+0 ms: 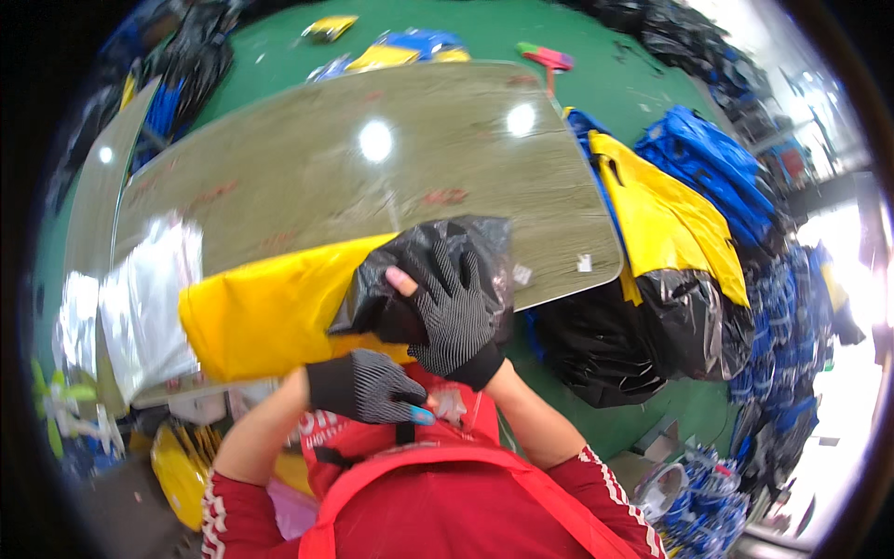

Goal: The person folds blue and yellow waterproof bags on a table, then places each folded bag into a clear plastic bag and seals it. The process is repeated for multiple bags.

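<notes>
My right hand (453, 317), in a grey-and-black striped glove with a bare thumb tip, lies with fingers stretched over a crumpled black plastic bag (489, 256). That bag covers the right end of a folded yellow sheet-like piece (270, 298) along the table's near edge. Close to my red apron (419, 503), my left hand (368, 387) is closed, its glove of the same kind. Something small and blue (421, 415) shows at its fingertips; whether it is held or wrapped on a finger is unclear.
The wood-patterned table (307, 158) carries clear plastic bags (154, 298) at its left. Yellow pieces (661, 205), black plastic (605, 345) and blue bundles (703, 158) are heaped at the right. A pink-and-green tool (545, 56) stands beyond the far edge, above green floor.
</notes>
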The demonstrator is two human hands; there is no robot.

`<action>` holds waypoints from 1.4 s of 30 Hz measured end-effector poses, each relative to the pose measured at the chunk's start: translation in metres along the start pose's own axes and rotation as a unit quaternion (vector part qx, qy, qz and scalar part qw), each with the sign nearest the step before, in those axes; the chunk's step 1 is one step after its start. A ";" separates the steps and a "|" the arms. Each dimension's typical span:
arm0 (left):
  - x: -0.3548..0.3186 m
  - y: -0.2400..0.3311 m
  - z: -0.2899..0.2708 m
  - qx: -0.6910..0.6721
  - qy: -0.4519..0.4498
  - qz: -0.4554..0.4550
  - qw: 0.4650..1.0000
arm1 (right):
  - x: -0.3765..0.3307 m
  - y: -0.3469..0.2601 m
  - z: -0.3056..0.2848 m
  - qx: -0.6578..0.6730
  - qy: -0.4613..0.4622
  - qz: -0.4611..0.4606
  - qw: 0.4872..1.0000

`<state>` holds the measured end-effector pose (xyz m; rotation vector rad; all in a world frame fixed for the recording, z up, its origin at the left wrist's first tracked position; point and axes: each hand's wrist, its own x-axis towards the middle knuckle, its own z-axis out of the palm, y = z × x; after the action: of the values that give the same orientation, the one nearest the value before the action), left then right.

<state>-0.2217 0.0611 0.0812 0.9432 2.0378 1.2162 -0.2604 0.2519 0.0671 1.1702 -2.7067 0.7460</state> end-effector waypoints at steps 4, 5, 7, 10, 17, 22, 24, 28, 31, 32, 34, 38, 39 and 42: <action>-0.032 -0.056 -0.001 0.338 0.312 -0.084 0.884 | 0.000 -0.003 0.034 -0.014 -0.057 0.000 0.998; -0.024 -0.074 0.002 0.430 0.327 -0.137 0.830 | 0.002 -0.005 0.044 0.017 -0.022 0.009 1.000; -0.012 -0.092 0.006 0.379 0.342 -0.167 0.843 | 0.012 -0.008 0.065 -0.025 0.058 -0.064 0.996; -0.024 -0.099 0.006 0.350 0.340 -0.155 0.859 | 0.028 -0.018 0.080 -0.127 -0.056 -0.031 0.990; -0.174 -0.122 0.011 0.470 0.500 -0.313 0.657 | 0.041 -0.044 0.064 -0.049 -0.185 0.121 0.974; -0.191 -0.122 0.016 0.097 0.620 -0.412 0.660 | 0.052 -0.043 0.097 -0.269 -0.104 -0.043 0.956; -0.197 -0.118 0.022 -0.208 0.668 -0.237 0.674 | 0.058 -0.040 0.108 -0.213 -0.127 -0.057 0.967; -0.220 -0.120 0.049 -0.418 0.621 -0.156 0.645 | 0.062 -0.036 0.103 -0.159 -0.088 -0.123 0.976; -0.221 -0.109 0.046 -0.045 0.638 -0.346 0.686 | 0.046 -0.031 0.086 -0.136 -0.030 -0.169 0.976; -0.215 -0.098 0.037 -0.022 0.665 -0.337 0.666 | 0.035 -0.029 0.083 -0.125 -0.020 -0.168 0.978; -0.195 -0.062 0.002 -0.058 0.641 -0.391 0.657 | 0.016 -0.020 0.084 -0.080 0.038 -0.224 0.971; -0.094 0.001 -0.037 -0.366 0.505 0.012 0.782 | -0.022 0.001 0.115 -0.014 -0.027 -0.115 0.993; -0.055 0.005 -0.036 -0.303 0.401 0.076 0.861 | -0.029 0.007 0.126 -0.009 -0.034 -0.088 0.996; 0.020 -0.007 -0.012 0.111 0.396 -0.022 0.911 | -0.055 0.025 0.152 0.280 -0.053 0.033 0.958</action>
<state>-0.2449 0.0692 0.0779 0.5139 2.8545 1.5247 -0.2242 0.2303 -0.0912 1.2404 -2.7084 1.5787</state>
